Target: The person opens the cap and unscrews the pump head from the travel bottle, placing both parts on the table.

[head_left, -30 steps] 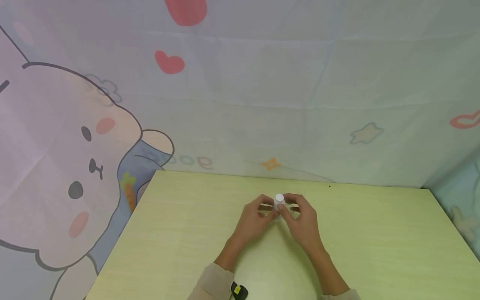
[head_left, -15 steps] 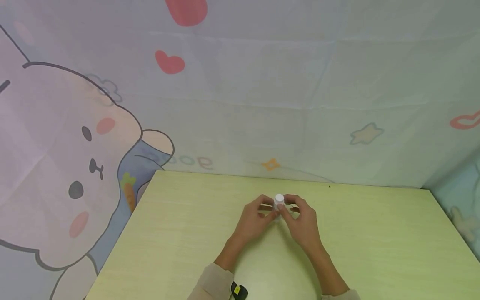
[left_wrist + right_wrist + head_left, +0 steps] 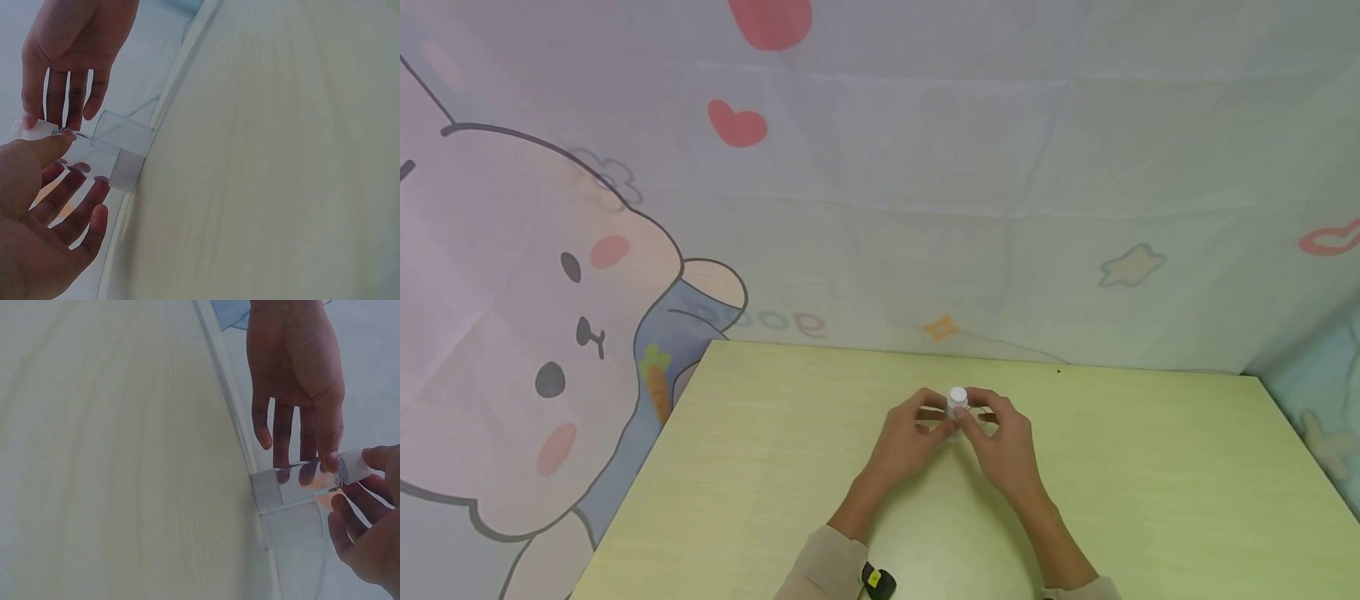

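Observation:
A small clear bottle (image 3: 94, 156) with a white cap (image 3: 957, 394) and a pale base stands upright on the table. My left hand (image 3: 906, 435) grips its clear body, thumb on the near side and fingers behind. The right hand (image 3: 1006, 440) pinches the white cap between thumb and fingers, plainest in the right wrist view. Close beside the bottle, on the right hand's side, a clear cup (image 3: 292, 526) stands on the table. Only a faint rim of that cup shows in the head view, largely covered by the right hand.
The light wooden table (image 3: 1150, 467) extends to both sides of the hands. Behind it hangs a pale cloth (image 3: 925, 167) printed with a rabbit, hearts and stars. A black object with a yellow mark (image 3: 878, 581) is at the left sleeve.

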Available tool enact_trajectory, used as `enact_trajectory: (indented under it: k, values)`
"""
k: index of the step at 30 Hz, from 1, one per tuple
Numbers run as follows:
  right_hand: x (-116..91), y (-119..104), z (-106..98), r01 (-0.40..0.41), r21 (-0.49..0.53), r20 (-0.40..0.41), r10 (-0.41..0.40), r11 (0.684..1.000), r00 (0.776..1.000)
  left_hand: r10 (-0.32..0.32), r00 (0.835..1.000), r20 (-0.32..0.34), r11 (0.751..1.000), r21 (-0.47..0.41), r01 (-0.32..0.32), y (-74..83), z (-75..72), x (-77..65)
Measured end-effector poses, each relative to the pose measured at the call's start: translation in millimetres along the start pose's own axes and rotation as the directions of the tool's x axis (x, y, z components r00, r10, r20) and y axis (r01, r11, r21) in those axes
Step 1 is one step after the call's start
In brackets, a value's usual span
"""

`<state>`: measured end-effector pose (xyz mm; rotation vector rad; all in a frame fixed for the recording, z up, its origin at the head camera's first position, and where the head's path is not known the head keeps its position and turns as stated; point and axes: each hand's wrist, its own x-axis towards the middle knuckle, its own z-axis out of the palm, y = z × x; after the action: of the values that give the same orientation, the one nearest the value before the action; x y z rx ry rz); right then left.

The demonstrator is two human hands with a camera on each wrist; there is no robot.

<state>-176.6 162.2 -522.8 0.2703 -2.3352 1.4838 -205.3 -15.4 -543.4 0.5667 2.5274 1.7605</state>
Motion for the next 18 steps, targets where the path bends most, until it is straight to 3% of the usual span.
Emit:
enact_trajectory:
  k: [18]
  values:
    - [-0.5, 0.5, 0.4, 0.005, 0.043, -0.014, -0.004, 0.999, 1.000, 0.002, 1.000, 0.000, 1.000, 0.006, -0.002, -1.1, 0.1, -0.1]
